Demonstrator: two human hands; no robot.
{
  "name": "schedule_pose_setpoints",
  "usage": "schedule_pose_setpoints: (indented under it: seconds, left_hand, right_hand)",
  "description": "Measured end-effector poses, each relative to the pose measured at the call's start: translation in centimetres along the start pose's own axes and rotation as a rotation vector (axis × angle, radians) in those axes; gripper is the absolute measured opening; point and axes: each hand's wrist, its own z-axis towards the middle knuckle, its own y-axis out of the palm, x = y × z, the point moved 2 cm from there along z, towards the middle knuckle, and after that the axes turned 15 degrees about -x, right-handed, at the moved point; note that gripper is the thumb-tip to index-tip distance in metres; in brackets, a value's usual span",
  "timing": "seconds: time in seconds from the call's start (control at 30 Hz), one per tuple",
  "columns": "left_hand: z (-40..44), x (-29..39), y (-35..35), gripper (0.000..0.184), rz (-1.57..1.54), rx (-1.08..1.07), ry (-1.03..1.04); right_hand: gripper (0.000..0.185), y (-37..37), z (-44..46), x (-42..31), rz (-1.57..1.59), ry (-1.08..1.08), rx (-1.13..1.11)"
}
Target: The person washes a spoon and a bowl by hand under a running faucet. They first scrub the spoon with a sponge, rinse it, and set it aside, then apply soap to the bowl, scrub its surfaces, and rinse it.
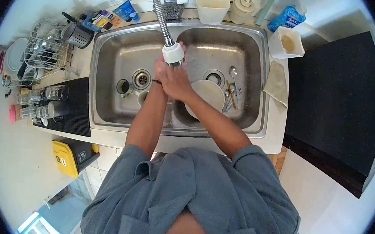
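- Two hands, held together over the divider of one double sink (111,68): the right hand (175,81) overlaps the left hand (160,66) and hides much of it (whether the fingers clasp anything, I cannot tell).
- One white spray head (173,53), on one ribbed metal hose (159,17), just above the hands and covering part of the fingers; running water is hard to make out.
- One thin black band (156,82) at the left wrist.
- Right basin: one pale round dish (208,93), partly hidden by the right forearm (plate or bowl, unclear); one spoon (233,71) near it; more cutlery (230,102), overlapping too closely to count.
- Left basin: one dark glass (123,86) and one pale cup (142,97), the latter partly behind the left forearm.
- Desk (275,129) around the sink: two white containers (211,7), one pump bottle (242,10), one blue bottle (285,19), one beige cloth (278,82).
- Far left: one crowded wire rack (45,55), its contents too jumbled to count.
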Motion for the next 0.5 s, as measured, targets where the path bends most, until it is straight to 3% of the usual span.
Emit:
schedule_pose_setpoints:
  seconds: [0.07,0.13,0.17,0.23,0.27,0.33,0.37,0.43,0.47,0.5]
  left_hand:
    - [0.1,-0.9,2.5,0.043,-0.094,0.141,-0.047]
    - [-0.5,-2.5,3.0,0.044,-0.200,0.013,-0.030]
    - [-0.9,-2.6,5.1,0.043,-0.239,0.005,-0.061]
    - [-1.2,-2.5,7.8,0.043,-0.174,0.047,-0.059]
    - [-1.2,-2.2,7.9,0.044,-0.218,-0.043,-0.038]
    - [-1.1,-0.8,7.5,0.048,-0.311,-0.222,0.004]
    - [-0.5,0.0,7.0,0.046,-0.263,-0.144,0.041]
    - [0.7,1.3,5.8,0.044,-0.167,0.022,0.121]
    - [1.2,1.0,5.0,0.044,-0.199,-0.009,0.069]
    - [1.2,0.4,3.6,0.044,-0.232,-0.038,0.018]
  right_hand:
    - [0.075,-0.5,0.1,0.7,0.022,0.086,0.010]
    - [0.075,1.7,1.3,5.2,0.161,0.214,-0.066]
    - [0.074,0.3,2.0,5.4,0.083,0.076,-0.003]
    - [0.073,-1.2,2.8,5.2,0.125,0.023,0.035]
    - [0.073,-1.8,2.9,4.9,0.147,0.000,0.055]
    - [0.072,-4.2,1.8,1.3,0.506,0.224,0.014]
    - [0.072,-4.7,1.2,-0.2,0.683,0.329,-0.007]
    - [0.069,-4.3,0.3,-1.8,0.030,0.098,0.105]
    - [0.068,-3.7,0.1,-2.2,-0.299,-0.025,0.155]
    - [0.075,-1.0,0.4,-0.6,-0.459,0.108,0.153]
